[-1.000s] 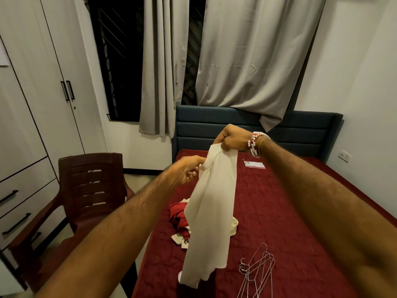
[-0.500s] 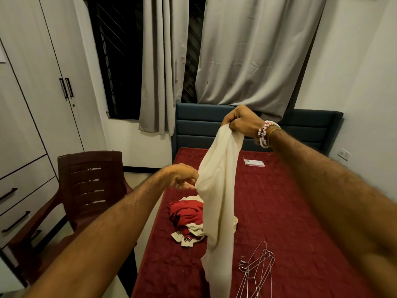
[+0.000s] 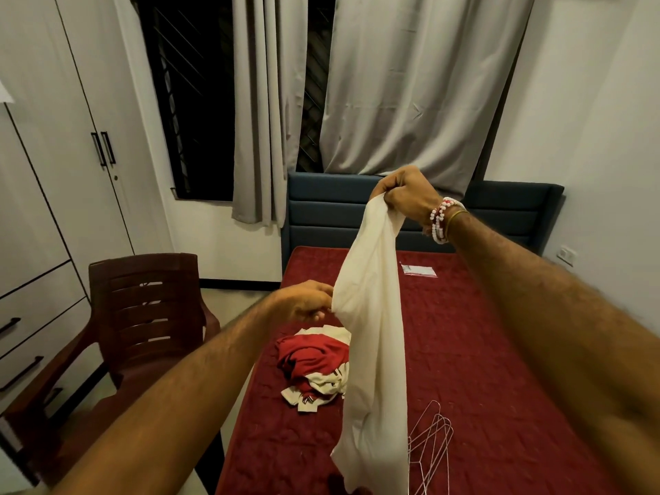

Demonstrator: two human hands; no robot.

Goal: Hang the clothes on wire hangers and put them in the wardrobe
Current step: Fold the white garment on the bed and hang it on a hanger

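A cream garment [image 3: 371, 351] hangs in the air over the bed. My right hand [image 3: 405, 194] grips its top end, raised in front of the headboard. My left hand [image 3: 303, 301] pinches the cloth's left edge lower down. A crumpled pile of red and cream clothes [image 3: 314, 366] lies on the red bedcover behind the hanging cloth. Several wire hangers [image 3: 430, 448] lie on the bed at the lower right, partly hidden by the garment. The white wardrobe [image 3: 53, 144] stands at the left with its doors shut.
A dark brown plastic chair [image 3: 143, 316] stands between the wardrobe and the bed [image 3: 500, 351]. Drawers [image 3: 32, 337] sit under the wardrobe doors. A small clear packet [image 3: 418, 270] lies near the blue headboard [image 3: 510, 209]. Grey curtains [image 3: 410, 83] hang over a dark window.
My right hand has lifted the garment's top end higher and to the right, stretching the cloth longer. My left hand dropped slightly and now holds the cloth's side edge.
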